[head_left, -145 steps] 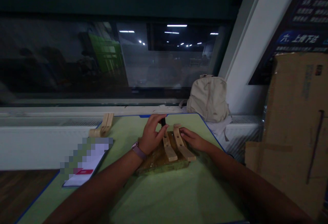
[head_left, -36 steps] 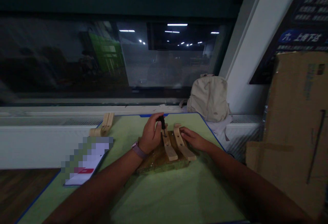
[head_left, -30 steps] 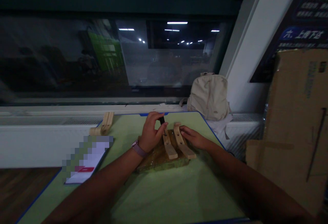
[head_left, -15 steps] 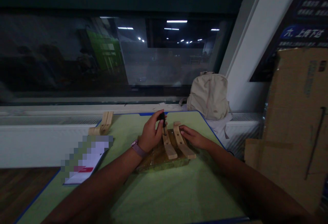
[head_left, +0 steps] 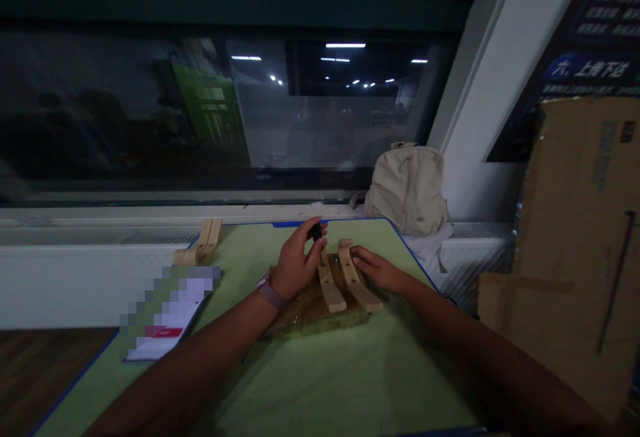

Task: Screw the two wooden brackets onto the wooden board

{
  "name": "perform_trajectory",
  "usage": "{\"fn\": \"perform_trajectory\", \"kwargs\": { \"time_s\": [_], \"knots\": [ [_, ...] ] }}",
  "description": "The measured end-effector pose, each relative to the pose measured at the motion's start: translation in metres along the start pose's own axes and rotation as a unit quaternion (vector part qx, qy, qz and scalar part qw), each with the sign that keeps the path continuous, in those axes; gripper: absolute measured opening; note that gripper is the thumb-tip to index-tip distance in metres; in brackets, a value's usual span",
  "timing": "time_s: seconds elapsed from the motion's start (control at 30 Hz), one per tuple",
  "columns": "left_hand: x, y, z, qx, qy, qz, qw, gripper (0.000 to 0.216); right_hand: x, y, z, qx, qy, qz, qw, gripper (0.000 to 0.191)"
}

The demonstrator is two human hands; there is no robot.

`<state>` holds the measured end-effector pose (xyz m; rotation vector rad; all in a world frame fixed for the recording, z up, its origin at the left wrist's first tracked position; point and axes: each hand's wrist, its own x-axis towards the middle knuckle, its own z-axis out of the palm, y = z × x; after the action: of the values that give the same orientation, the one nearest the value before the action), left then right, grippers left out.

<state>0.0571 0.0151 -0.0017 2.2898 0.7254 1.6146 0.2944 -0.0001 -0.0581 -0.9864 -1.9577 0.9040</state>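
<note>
My left hand [head_left: 296, 260] is closed around the black handle of a screwdriver [head_left: 317, 231]. Its thin shaft points down at a hole in the left curved wooden piece [head_left: 331, 290]. Beside that lies a matching right curved wooden piece [head_left: 357, 287], with dark holes along it. My right hand [head_left: 383, 269] has its fingers closed against that piece's right edge, near the raised far end. Both pieces rest on a brown, shiny-topped slab [head_left: 305, 307] with greenish sides. Any screw under the screwdriver tip is too small to make out.
The light green table [head_left: 300, 384] has a blue edge. More curved wooden pieces [head_left: 207, 240] lie at its far left, near a partly blurred booklet [head_left: 175, 320]. A beige backpack [head_left: 407, 187] sits behind the table's right corner, and large cardboard [head_left: 575, 224] stands at right.
The screwdriver handle and the fingers of my left hand have shifted slightly. My right hand and both wooden pieces stay in place. The view has tilted a little.
</note>
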Motion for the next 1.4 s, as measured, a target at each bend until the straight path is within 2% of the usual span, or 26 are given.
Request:
{"fn": "perform_trajectory", "kwargs": {
  "time_s": [0.17, 0.3, 0.63, 0.83, 1.07, 1.27, 1.4],
  "knots": [
    [-0.0017, 0.0018, 0.002, -0.048, -0.004, -0.007, 0.999, 0.048, -0.0004, -0.0027, -0.0003, -0.008, 0.005, 0.004, 1.0, 0.045],
    [-0.0035, 0.0006, 0.003, -0.067, 0.003, 0.0, 0.998, 0.038, -0.0007, -0.0025, -0.0002, -0.008, 0.005, -0.002, 1.0, 0.045],
    [0.0026, -0.0006, -0.0014, 0.043, 0.041, 0.054, 0.997, 0.031, -0.0014, -0.0068, -0.0004, 0.002, 0.004, 0.009, 1.0, 0.044],
    [0.0034, 0.0027, -0.003, 0.076, 0.033, 0.041, 0.996, 0.034, -0.001, -0.0073, -0.0005, 0.0, 0.0, 0.004, 1.0, 0.046],
    [-0.0011, -0.003, 0.0002, 0.016, 0.013, 0.018, 1.0, 0.036, -0.0013, -0.005, -0.0004, -0.007, 0.006, 0.003, 1.0, 0.046],
    [-0.0016, -0.0032, 0.0007, 0.019, 0.004, 0.014, 1.0, 0.038, -0.0005, -0.0062, 0.0, -0.003, 0.005, 0.008, 1.0, 0.043],
    [-0.0019, -0.0044, 0.0009, 0.031, 0.021, 0.011, 0.999, 0.037, -0.0005, -0.006, -0.0004, -0.009, 0.009, 0.007, 1.0, 0.045]
  ]
}}
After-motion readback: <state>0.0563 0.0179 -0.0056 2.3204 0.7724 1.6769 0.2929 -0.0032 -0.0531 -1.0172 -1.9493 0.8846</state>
